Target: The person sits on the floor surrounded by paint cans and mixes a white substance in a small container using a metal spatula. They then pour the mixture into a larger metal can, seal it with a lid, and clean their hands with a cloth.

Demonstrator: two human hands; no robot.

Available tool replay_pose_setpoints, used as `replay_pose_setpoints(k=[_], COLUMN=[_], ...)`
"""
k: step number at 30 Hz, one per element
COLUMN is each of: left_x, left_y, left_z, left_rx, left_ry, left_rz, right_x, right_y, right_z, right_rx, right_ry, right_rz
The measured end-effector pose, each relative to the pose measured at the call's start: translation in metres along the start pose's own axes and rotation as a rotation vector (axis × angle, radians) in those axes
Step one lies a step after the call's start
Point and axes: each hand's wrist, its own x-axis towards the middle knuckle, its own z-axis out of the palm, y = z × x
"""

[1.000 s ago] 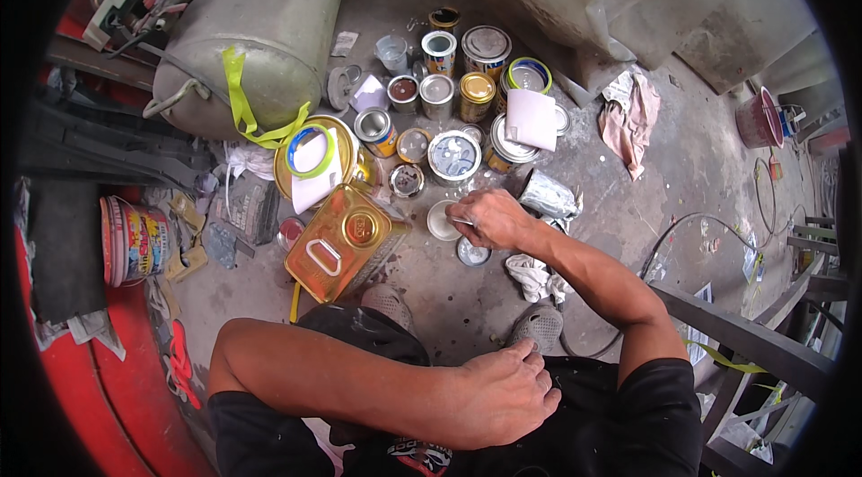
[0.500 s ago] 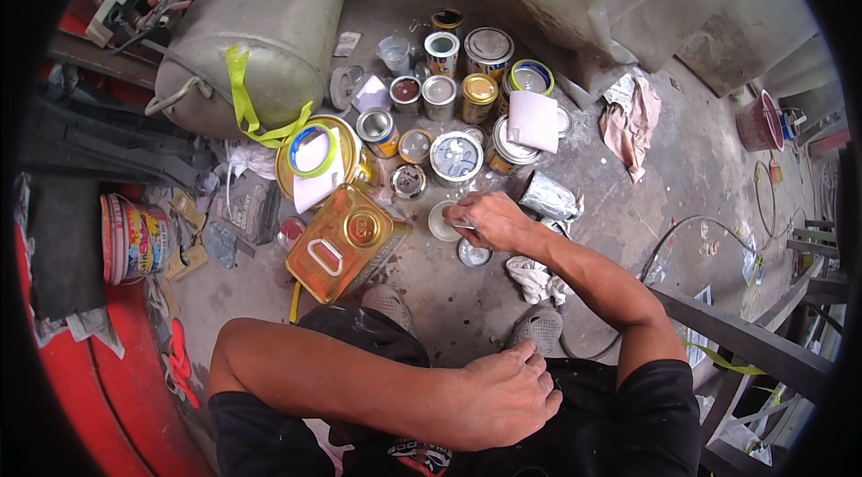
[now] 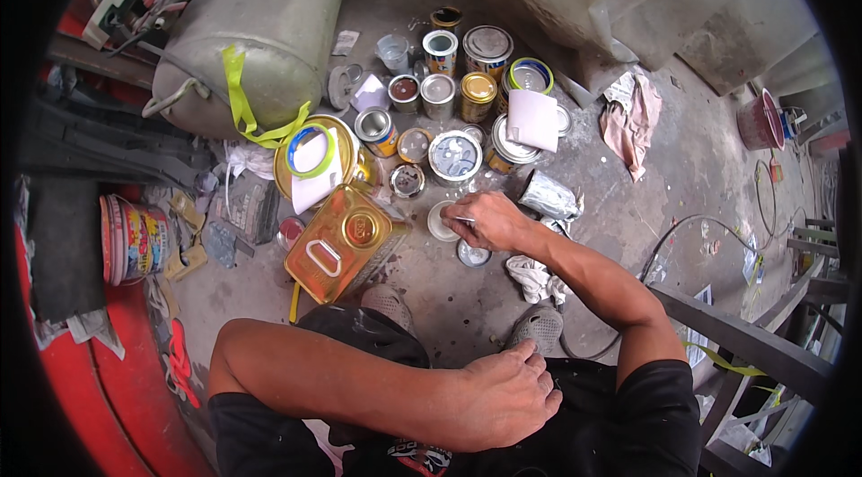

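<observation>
"Two bare hands in the shot. Anyone wanna walk it left to right?"

"Sure. Left side's a gold rectangular metal can with a pale handle (image 3: 346, 235) on top. Next over, a white round shallow container (image 3: 438, 224) sits on the grey concrete floor (image 3: 440, 284), just in front of the person."

"And what's at it?"

"The right hand (image 3: 489, 221), right at the container's edge. Fingers pinched nearly together on a thin pale stick-like thing (image 3: 464, 220). Can't tell if the tip touches the inside. There's a small round grey-topped tin (image 3: 474, 253) just below that hand."

"Left hand?"

"The left hand (image 3: 505, 401) is lower down, forearm across the lap, fingers loosely curled, back of it up. Palm's hidden, so can't tell if it's holding anything. Then further right, a crumpled white rag (image 3: 532, 278) and a silver cylindrical can (image 3: 548, 193) tipped on its side."
</observation>
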Motion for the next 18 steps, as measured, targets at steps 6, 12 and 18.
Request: replay_pose_setpoints(k=[6, 12, 18], left_x=[0.0004, -0.0002, -0.0003], left_y=[-0.0005, -0.0005, -0.001], left_z=[-0.0005, 0.0004, -0.0001], left_rx=[-0.013, -0.004, -0.001], left_ry=[-0.005, 0.011, 0.009], left_rz=[-0.007, -0.002, 0.003], right_x=[-0.0006, -0.003, -0.003], right_y=[0.0006, 0.008, 0.0045], right_z=[-0.0023, 0.0037, 0.0074], right_rx=[-0.045, -0.094, 0.011], right_ry=[-0.027, 0.076, 0.031], right_rz=[-0.021, -0.087, -0.039])
